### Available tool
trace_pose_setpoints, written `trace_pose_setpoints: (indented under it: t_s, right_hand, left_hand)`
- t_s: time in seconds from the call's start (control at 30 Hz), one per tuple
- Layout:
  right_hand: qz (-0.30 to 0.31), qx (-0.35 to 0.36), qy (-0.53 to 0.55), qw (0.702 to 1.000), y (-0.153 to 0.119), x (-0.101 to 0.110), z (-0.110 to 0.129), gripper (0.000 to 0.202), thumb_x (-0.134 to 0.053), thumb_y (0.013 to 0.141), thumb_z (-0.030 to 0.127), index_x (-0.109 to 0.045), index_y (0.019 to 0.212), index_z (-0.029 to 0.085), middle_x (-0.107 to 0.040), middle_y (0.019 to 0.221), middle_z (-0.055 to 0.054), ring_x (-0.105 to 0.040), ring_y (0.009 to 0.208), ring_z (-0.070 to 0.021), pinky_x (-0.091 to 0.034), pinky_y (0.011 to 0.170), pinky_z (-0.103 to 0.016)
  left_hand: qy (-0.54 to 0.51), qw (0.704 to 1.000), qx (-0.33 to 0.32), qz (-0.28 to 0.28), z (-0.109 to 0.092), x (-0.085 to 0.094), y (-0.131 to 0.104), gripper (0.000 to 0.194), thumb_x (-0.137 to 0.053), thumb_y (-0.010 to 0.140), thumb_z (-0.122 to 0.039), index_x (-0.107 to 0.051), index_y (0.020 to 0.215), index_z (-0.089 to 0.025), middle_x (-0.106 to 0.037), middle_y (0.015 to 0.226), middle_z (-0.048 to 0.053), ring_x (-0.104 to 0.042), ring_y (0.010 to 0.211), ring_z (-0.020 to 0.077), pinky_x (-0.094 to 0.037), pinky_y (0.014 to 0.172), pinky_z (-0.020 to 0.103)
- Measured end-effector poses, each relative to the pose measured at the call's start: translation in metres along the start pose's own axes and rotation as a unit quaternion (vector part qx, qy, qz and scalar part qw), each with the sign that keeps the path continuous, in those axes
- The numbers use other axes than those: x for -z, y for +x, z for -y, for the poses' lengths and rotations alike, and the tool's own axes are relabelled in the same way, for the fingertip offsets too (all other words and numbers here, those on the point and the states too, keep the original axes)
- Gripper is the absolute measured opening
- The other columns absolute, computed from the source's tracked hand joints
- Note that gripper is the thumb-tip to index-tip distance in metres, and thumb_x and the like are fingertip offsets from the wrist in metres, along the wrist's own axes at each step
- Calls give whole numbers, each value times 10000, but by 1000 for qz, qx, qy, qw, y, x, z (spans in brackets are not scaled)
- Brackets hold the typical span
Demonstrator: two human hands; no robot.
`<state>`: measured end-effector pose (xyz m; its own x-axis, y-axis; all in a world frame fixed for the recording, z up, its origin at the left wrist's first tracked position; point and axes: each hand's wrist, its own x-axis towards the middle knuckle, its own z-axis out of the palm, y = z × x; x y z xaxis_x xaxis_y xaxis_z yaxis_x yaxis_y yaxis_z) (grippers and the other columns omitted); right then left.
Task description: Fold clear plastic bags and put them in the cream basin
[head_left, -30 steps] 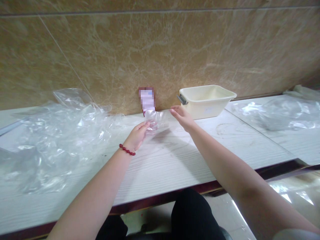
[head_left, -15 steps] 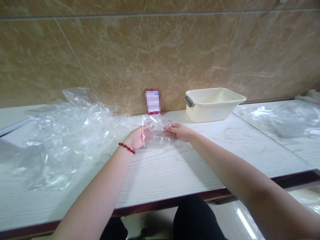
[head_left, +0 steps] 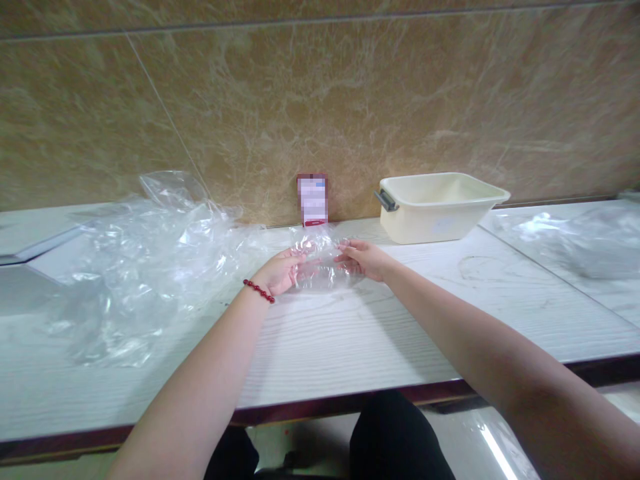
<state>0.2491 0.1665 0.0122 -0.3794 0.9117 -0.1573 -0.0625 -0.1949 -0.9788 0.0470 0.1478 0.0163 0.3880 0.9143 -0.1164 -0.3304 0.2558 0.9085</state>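
Note:
A clear plastic bag (head_left: 323, 257) is stretched between my two hands, just above the white wood-grain table (head_left: 320, 353). My left hand (head_left: 281, 272) grips its left side, fingers partly behind the film; a red bead bracelet (head_left: 259, 291) circles that wrist. On the other side my right hand (head_left: 365, 259) pinches the bag between thumb and fingers. The film creases and shines between them. To the left of my left hand spreads a heap of crumpled clear plastic bags (head_left: 150, 267).
A cream plastic tub (head_left: 425, 223) with a grey handle stands by the marbled wall (head_left: 320, 100), right of a small red-framed card (head_left: 313, 200). More clear plastic (head_left: 585, 237) lies at far right. The table's dark front edge (head_left: 350, 403) runs above my knees.
Both hands keep hold of the bag, and its film is now more bunched and folded between them. The view has shifted slightly, so the surroundings appear a little further right.

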Motion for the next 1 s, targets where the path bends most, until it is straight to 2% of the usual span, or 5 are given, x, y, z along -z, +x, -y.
trace_pose_setpoints:
  t_s: [0.17, 0.6, 0.73, 0.83, 1.0]
  right_hand:
    - [5, 28, 0, 1000, 1, 0, -2, 85, -490, 758, 235, -477, 824, 183, -608, 661, -1, -564, 537, -73, -419, 413, -140]
    - [21, 63, -4, 998, 6, 4, -9, 92, -482, 752, 181, -507, 840, 187, -609, 769, -12, -581, 606, -70, -440, 459, -140]
    - [7, 52, 13, 999, 6, 2, -8, 94, -471, 745, 154, -533, 809, 188, -603, 765, -4, -576, 600, -66, -433, 455, -141]
    - [-20, 57, 20, 998, 6, 0, -7, 92, -475, 723, 128, -554, 745, 171, -597, 730, 4, -549, 542, -50, -408, 433, -136]
    - [-29, 65, 24, 997, 6, -1, -6, 5, -546, 649, 166, -542, 649, 163, -550, 567, 36, -497, 463, -52, -393, 435, -163]
  left_hand:
    - [-6, 999, 15, 34, 3, -2, -1, 305, -496, 725, -79, -534, 1006, -191, -504, 1132, 71, -543, 918, 202, -452, 779, 358]
    - [21, 1000, -16, -4, 7, 2, 3, 305, -508, 720, -108, -555, 998, -225, -509, 1133, 43, -571, 845, 151, -465, 713, 277]
    - [22, 999, -18, -34, 8, -1, 4, 276, -491, 719, -78, -577, 960, -182, -621, 919, 60, -590, 762, 133, -461, 679, 269]
    - [27, 997, -38, -69, 9, -3, 7, 206, -506, 688, -48, -612, 848, -124, -648, 729, 61, -592, 695, 126, -454, 669, 261]
    - [29, 993, -70, -91, 8, -4, 7, 167, -549, 633, -43, -613, 777, -96, -641, 728, 48, -577, 695, 105, -436, 692, 228]
